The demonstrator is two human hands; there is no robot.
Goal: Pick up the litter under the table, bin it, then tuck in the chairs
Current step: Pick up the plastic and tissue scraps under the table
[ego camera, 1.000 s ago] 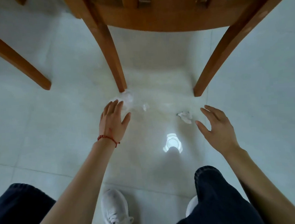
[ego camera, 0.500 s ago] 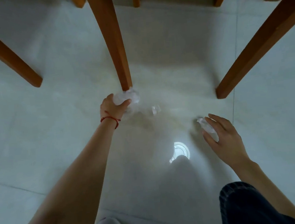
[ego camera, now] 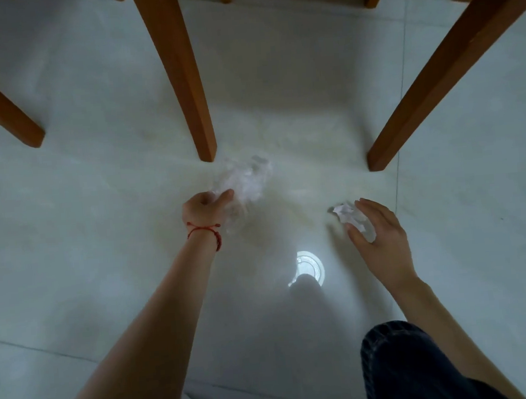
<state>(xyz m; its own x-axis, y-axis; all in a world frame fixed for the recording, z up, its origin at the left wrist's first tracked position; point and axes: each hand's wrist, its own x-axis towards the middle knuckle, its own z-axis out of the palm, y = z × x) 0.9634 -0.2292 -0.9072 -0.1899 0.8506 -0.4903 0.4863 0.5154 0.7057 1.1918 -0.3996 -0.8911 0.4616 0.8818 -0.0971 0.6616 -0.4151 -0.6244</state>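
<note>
Two hands: each holds litter — none visibly left on the floor.
Left hand (ego camera: 207,205): fingers curled round a crumpled clear plastic wrapper (ego camera: 246,181), trailing forward-right.
Right hand (ego camera: 381,237): thumb and fingers pinching a crumpled white paper scrap (ego camera: 349,216) — it pokes out leftward.

Glossy tile floor (ego camera: 101,243); wooden chair legs (ego camera: 180,80); crinkled clear plastic (ego camera: 247,181).

Pale glossy tiled floor (ego camera: 100,228) with a round light reflection (ego camera: 308,266) among slanted wooden legs (ego camera: 179,73).

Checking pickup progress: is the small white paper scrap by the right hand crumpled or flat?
Crumpled: the small white paper scrap shows bunched folds, pinched by the right hand.
</note>
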